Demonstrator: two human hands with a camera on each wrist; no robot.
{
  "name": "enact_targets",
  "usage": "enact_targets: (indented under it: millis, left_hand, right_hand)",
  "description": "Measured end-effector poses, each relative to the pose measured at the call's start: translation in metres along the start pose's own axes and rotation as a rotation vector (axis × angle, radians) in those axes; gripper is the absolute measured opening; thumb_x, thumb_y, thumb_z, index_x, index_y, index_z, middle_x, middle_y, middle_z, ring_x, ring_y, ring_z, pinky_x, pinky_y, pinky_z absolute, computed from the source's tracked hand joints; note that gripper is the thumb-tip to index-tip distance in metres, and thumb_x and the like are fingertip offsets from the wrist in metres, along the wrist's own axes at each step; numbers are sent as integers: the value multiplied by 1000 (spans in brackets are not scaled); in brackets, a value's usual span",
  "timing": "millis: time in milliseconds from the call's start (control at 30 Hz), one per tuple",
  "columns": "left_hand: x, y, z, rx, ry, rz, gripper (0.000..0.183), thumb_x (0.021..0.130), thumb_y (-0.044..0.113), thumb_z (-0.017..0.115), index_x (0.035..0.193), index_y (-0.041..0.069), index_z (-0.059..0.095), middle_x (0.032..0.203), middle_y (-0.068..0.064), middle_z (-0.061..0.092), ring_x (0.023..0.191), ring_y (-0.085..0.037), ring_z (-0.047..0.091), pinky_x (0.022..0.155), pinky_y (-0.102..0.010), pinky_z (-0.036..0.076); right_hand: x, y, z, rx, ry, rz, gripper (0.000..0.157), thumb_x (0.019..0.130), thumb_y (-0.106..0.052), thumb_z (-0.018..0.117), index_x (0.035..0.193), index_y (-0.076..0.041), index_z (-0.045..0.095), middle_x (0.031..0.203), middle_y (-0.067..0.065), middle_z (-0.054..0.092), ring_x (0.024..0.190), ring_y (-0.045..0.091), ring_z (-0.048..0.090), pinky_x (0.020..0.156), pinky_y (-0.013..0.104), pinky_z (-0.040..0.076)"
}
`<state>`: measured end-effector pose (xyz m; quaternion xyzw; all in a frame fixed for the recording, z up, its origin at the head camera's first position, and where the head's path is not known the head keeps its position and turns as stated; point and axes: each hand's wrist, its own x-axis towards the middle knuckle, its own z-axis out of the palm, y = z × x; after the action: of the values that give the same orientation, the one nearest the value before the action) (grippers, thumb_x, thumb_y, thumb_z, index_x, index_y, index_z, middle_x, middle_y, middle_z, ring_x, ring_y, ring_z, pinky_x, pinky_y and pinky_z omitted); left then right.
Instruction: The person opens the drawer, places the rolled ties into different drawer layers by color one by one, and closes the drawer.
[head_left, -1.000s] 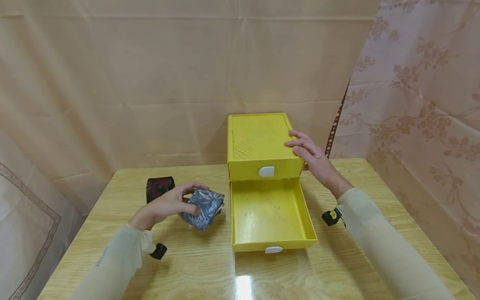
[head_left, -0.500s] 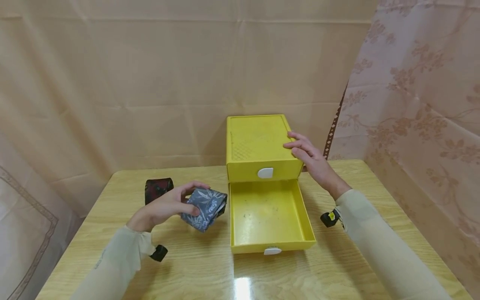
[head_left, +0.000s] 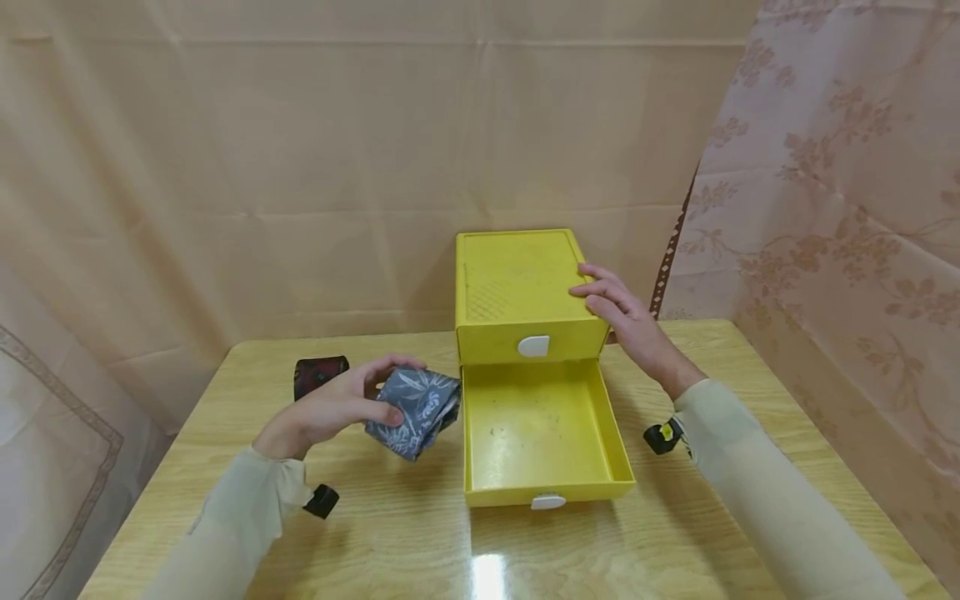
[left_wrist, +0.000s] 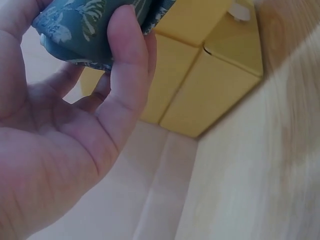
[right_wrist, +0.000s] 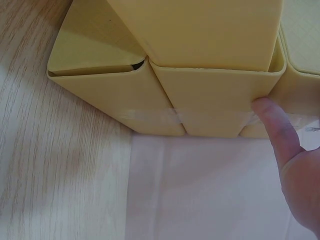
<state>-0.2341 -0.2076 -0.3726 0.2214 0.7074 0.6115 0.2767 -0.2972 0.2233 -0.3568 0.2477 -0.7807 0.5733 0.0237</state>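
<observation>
My left hand (head_left: 341, 407) grips a folded grey-blue cloth (head_left: 412, 408) with a white leaf pattern, thumb on the near face and fingers on the far side. It is held left of the yellow drawer unit (head_left: 521, 275), beside the pulled-out lower drawer (head_left: 551, 493). The left wrist view shows the bundled cloth (left_wrist: 75, 30) between thumb and fingers, cut off by the top edge. My right hand (head_left: 630, 321) rests its extended fingers on the unit's top right edge. In the right wrist view, a finger of the right hand (right_wrist: 295, 170) touches the unit's side.
A dark red patterned rolled cloth (head_left: 318, 375) sits on the wooden table (head_left: 390, 542), partly behind the left hand. The upper drawer with a white handle (head_left: 534, 346) is closed. Beige curtains (head_left: 337, 167) hang behind the table.
My left hand has shifted slightly right and up with the grey-blue cloth, bringing it closer to the pulled-out drawer. The right hand stays on the unit's top edge.
</observation>
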Motion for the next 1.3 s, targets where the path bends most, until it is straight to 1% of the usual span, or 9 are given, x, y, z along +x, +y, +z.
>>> enact_targets:
  millis: [200, 367, 400, 500, 600, 633, 800, 1033, 1300]
  left_hand:
    - [3, 11, 10, -13, -5, 16, 67, 88, 8, 74, 148, 14, 44, 136, -22, 42, 114, -39, 52, 89, -48, 56]
    - [5, 20, 25, -32, 25, 49, 67, 87, 6, 75, 147, 14, 45, 136, -21, 45, 115, -38, 53, 89, -47, 56]
    - [6, 22, 29, -47, 31, 57, 67, 87, 6, 74, 147, 14, 44, 136, -21, 45, 115, -38, 52, 89, -47, 56]
    - [7, 30, 44, -134, 54, 73, 68, 89, 6, 73, 149, 15, 42, 138, -20, 45, 118, -38, 52, 91, -48, 55]
    - [8, 40, 61, -220, 70, 91, 69, 90, 6, 73, 149, 17, 40, 139, -19, 43, 119, -37, 51, 93, -48, 54]
    - [8, 43, 67, -238, 73, 98, 69, 89, 7, 74, 149, 17, 40, 139, -19, 43, 119, -37, 52, 92, -47, 54]
    - [11, 53, 88, -263, 59, 112, 70, 88, 7, 75, 147, 18, 40, 137, -19, 42, 117, -36, 53, 92, -47, 55]
    - [16, 58, 100, -241, 53, 84, 68, 89, 8, 73, 148, 19, 39, 138, -19, 42, 116, -36, 55, 90, -48, 56]
    - [25, 63, 109, -238, 52, 40, 69, 88, 8, 75, 147, 20, 41, 138, -17, 43, 114, -35, 60, 89, -48, 56]
  right_hand:
    - [0, 0, 0, 0, 0, 15, 41, 110, -35, 44, 134, -5, 59, 163, -9, 25, 148, 28, 26, 79, 44, 56]
    - [1, 0, -1, -13, 4, 0, 40, 110, -33, 43, 134, -5, 59, 163, -8, 26, 149, 26, 24, 85, 46, 53]
    - [2, 0, -1, -17, 4, -5, 40, 110, -32, 43, 134, -5, 59, 163, -8, 26, 149, 25, 24, 89, 45, 52]
    - [2, 0, -2, -21, 7, -11, 39, 110, -32, 43, 134, -5, 59, 162, -8, 27, 149, 24, 24, 87, 45, 53]
    - [2, 0, -1, -8, 3, -14, 39, 110, -31, 44, 134, -5, 59, 163, -7, 26, 149, 26, 25, 82, 43, 55]
    - [2, 0, -1, -4, 1, -15, 39, 110, -31, 44, 134, -5, 59, 163, -6, 26, 149, 27, 24, 77, 44, 57]
    - [1, 1, -1, -11, 3, -14, 39, 110, -31, 43, 134, -4, 59, 164, -5, 25, 149, 28, 23, 76, 42, 58]
    - [2, 1, 3, -21, 9, 7, 39, 110, -34, 44, 134, -7, 60, 162, -10, 27, 147, 26, 28, 73, 46, 56]
    - [2, 0, 2, -12, -1, 11, 39, 110, -32, 44, 135, -6, 59, 164, -7, 25, 148, 28, 26, 76, 42, 58]
